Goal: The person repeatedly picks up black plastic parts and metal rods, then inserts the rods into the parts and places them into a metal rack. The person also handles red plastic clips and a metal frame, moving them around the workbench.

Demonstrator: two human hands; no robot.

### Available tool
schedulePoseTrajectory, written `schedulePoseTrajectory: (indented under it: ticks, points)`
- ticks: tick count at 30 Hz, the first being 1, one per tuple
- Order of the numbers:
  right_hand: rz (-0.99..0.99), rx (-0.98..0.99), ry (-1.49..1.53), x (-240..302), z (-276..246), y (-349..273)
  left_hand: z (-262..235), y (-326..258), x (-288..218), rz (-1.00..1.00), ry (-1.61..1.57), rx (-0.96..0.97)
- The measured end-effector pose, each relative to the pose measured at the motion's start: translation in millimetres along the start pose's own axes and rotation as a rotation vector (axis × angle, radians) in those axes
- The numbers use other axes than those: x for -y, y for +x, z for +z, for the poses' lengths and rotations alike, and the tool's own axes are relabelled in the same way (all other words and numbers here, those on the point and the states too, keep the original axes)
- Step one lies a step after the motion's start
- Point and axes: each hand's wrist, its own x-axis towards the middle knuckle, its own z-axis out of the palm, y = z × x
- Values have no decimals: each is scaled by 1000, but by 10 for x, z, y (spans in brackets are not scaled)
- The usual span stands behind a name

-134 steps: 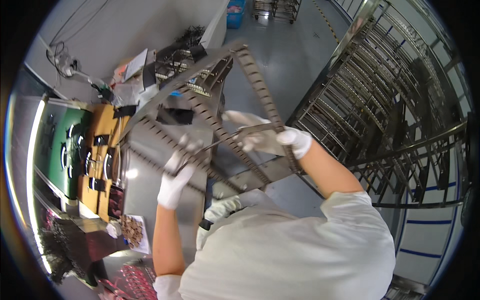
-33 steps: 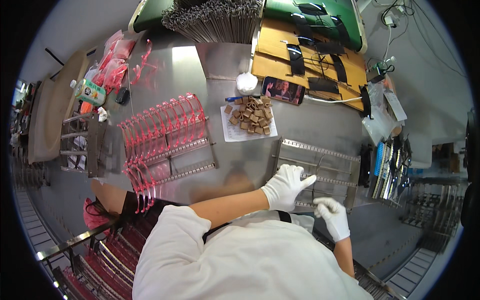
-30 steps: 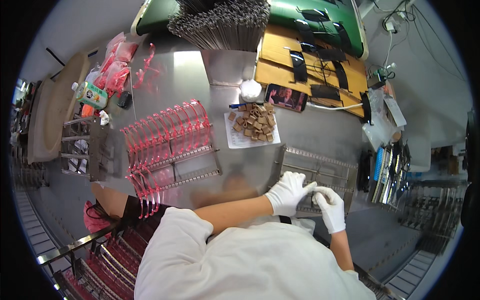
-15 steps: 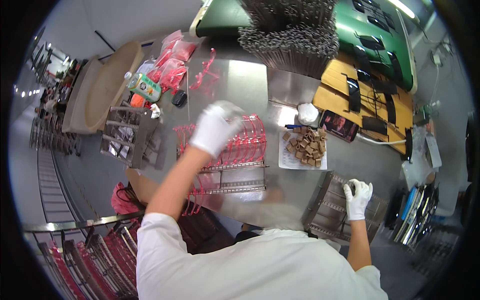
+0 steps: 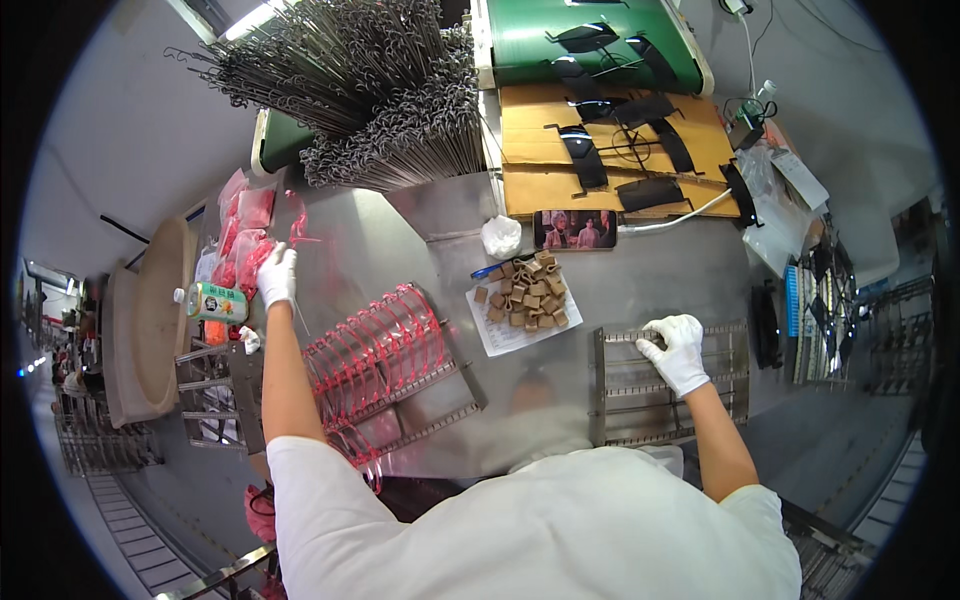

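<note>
My left hand (image 5: 276, 275), in a white glove, reaches far left over the steel table (image 5: 400, 250) and pinches a thin metal wire beside a pile of red plastic bags (image 5: 243, 245). My right hand (image 5: 677, 350), also gloved, rests flat on an empty metal rack (image 5: 668, 385) lying on the table at the right. Between the hands lies a second metal rack (image 5: 385, 355) filled with a row of red hooked pieces. A sheet of paper with several small brown blocks (image 5: 522, 300) sits in the middle.
A big heap of bent metal wire hooks (image 5: 370, 90) fills the back. Cardboard with black parts (image 5: 610, 150) lies before a green conveyor (image 5: 590, 45). A phone (image 5: 574, 229), a white wad (image 5: 501, 237), a green can (image 5: 216, 302) and more racks (image 5: 215, 395) lie at hand.
My left hand has moved from above the red-filled rack out to the far left by the red bags. My right hand stays on the empty rack. The view has shifted.
</note>
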Motion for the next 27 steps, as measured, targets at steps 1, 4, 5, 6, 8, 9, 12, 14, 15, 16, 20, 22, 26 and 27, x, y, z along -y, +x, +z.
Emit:
schedulePoseTrajectory:
  ticks: [1, 4, 5, 6, 8, 9, 12, 14, 15, 16, 20, 22, 26, 27]
  points:
    - [24, 1, -7, -11, 4, -43, -118, -127, -410, -43, -36, -36]
    - [29, -18, 0, 10, 15, -61, -854, -746, -876, -5, -298, -50]
    - [12, -52, 18, 29, 21, -53, -1053, -1051, -1086, 10, -400, -22]
    - [-37, -116, -26, 86, 22, -49, -1197, -1386, -1368, 14, -409, 14]
    - [-60, -168, 87, 336, 4, -17, -1320, -2012, -1800, 26, -381, 58]
    - [-26, -167, 235, 542, 5, 26, -1351, -2280, -1945, 35, -337, 63]
    - [-209, -122, 618, 1277, -243, 379, -1263, -2954, -2377, 320, -321, 141]
    - [-228, -48, 817, 1700, -554, 639, -1191, -3227, -2689, 298, -389, 186]
    - [-234, -20, 918, 1880, -740, 754, -1141, -3300, -2817, 252, -458, 199]
    - [-264, -48, 941, 1989, -871, 833, -1137, -3374, -2998, 60, -613, 205]
    - [-336, -109, 918, 2157, -1258, 1023, -1015, -3518, -3264, 416, -514, 99]
    - [-331, -131, 874, 2249, -1466, 1032, -1007, -3587, -3386, 370, -601, 106]
    - [-379, -322, 782, 2232, -1652, 1026, -953, -3607, -3432, 565, -647, 105]
    - [-406, -308, 788, 2244, -1719, 1005, -966, -3613, -3407, 604, -647, 114]
